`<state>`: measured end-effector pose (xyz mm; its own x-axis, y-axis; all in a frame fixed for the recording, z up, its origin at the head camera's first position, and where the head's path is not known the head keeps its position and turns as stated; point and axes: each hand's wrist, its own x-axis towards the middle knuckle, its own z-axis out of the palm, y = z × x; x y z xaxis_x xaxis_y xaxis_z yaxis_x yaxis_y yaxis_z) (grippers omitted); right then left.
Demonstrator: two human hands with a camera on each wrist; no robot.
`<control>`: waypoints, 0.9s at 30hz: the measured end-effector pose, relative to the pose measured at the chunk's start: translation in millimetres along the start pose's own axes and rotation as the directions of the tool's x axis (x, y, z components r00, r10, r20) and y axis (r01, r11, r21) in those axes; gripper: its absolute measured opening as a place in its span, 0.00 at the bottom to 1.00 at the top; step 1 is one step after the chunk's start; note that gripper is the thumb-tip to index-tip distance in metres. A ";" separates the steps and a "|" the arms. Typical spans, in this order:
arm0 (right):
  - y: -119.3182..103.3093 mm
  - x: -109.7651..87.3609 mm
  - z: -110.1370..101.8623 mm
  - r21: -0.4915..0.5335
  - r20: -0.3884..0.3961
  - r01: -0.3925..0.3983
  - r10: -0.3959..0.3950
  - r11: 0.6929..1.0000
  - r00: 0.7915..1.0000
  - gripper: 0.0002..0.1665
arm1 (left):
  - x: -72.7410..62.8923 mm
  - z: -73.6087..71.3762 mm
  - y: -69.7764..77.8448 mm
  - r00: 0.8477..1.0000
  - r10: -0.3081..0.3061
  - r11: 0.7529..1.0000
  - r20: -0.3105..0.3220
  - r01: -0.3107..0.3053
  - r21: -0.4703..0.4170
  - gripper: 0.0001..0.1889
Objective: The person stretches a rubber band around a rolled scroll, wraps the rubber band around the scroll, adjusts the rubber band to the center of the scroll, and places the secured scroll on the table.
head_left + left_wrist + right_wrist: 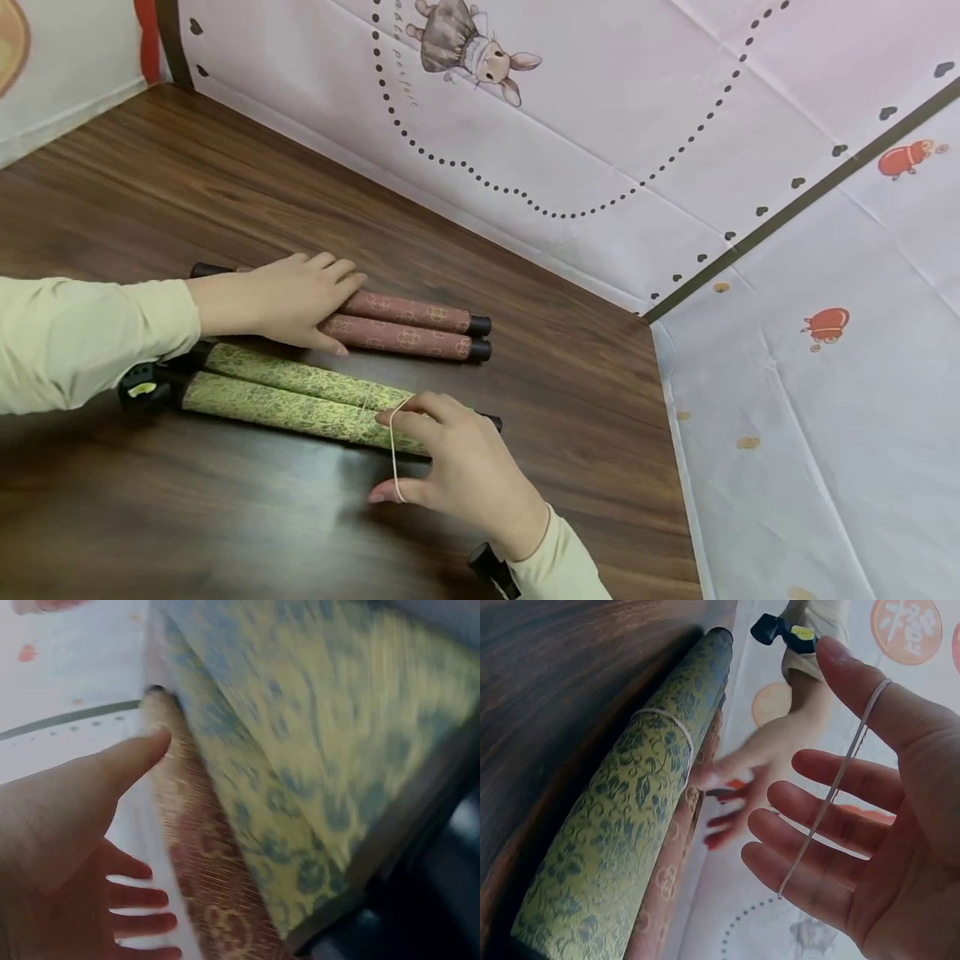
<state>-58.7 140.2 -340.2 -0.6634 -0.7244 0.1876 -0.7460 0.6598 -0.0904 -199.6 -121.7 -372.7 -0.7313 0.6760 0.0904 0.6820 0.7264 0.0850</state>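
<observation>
In the head view my left hand [300, 298] lies over a rolled scroll [408, 337] covered in dark red patterned cloth, with black rod ends. The left wrist view has its thumb and fingers spread beside that roll. My right hand [472, 467] is over the right end of a yellow-green patterned scroll [273, 407], nearer to me. A thin pale elastic band [832, 787] is stretched between its thumb and spread fingers. Another pale band [667, 718] circles the yellow-green scroll in the right wrist view.
Both scrolls lie roughly parallel on a dark wood table [247, 525]. A pale printed sheet [600, 133] with a rabbit drawing hangs along the far side, and another sheet [840, 408] runs along the right. A black wrist device [142, 392] sits by my left sleeve.
</observation>
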 end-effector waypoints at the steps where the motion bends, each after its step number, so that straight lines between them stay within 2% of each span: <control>1: 0.8 -0.5 0.1 0.002 0.000 -0.007 0.007 1.000 1.000 0.40 | 1.1 2.3 -2.3 0.999 -0.016 1.000 0.030 0.016 0.007 0.54; 4: 3.4 -2.3 -0.9 0.002 -0.007 -0.035 0.035 0.999 0.999 0.38 | 3.2 7.4 -9.0 0.997 -0.024 0.999 0.071 0.022 0.027 0.56; 10: 14.6 -7.9 -2.7 0.056 -0.031 -0.109 0.111 0.992 0.993 0.35 | 9.9 16.3 -15.9 0.998 0.053 0.998 0.033 -0.054 0.028 0.40; 12: 18.7 -8.9 -2.1 0.076 -0.043 -0.124 0.127 0.989 0.991 0.33 | 12.4 19.0 -14.5 0.998 0.059 0.998 0.033 -0.060 0.022 0.39; 15: 24.0 -9.7 -0.6 0.096 -0.054 -0.139 0.144 0.986 0.988 0.32 | 15.0 24.5 -12.7 0.998 0.048 0.999 0.042 -0.049 0.018 0.40; 17: 27.2 -10.0 0.8 0.106 -0.061 -0.146 0.152 0.984 0.986 0.32 | 16.0 28.0 -12.8 0.999 0.020 0.999 0.036 -0.021 0.026 0.40; 21: 34.7 -11.4 1.7 0.135 -0.081 -0.189 0.201 0.973 0.976 0.33 | 14.6 29.8 -16.2 0.999 -0.023 0.998 -0.035 0.025 0.062 0.36; 24: 42.7 -13.6 0.7 0.204 -0.124 -0.258 0.286 0.944 0.950 0.31 | 11.2 25.2 -18.0 0.994 -0.017 0.996 -0.112 0.028 0.089 0.36; 26: 48.5 -15.4 0.0 0.286 -0.166 -0.312 0.368 0.906 0.915 0.31 | 8.1 20.7 -17.1 0.988 -0.004 0.995 -0.157 0.020 0.101 0.39; 27: 51.4 -16.1 -0.3 0.329 -0.193 -0.337 0.412 0.882 0.891 0.31 | 6.3 18.3 -16.0 0.984 0.003 0.994 -0.175 0.016 0.106 0.40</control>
<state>-86.4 185.9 -347.7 -0.8867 -0.3351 0.3185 -0.4542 0.7603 -0.4644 -215.3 -126.8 -391.7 -0.7164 0.6461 0.2634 0.6657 0.7459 -0.0191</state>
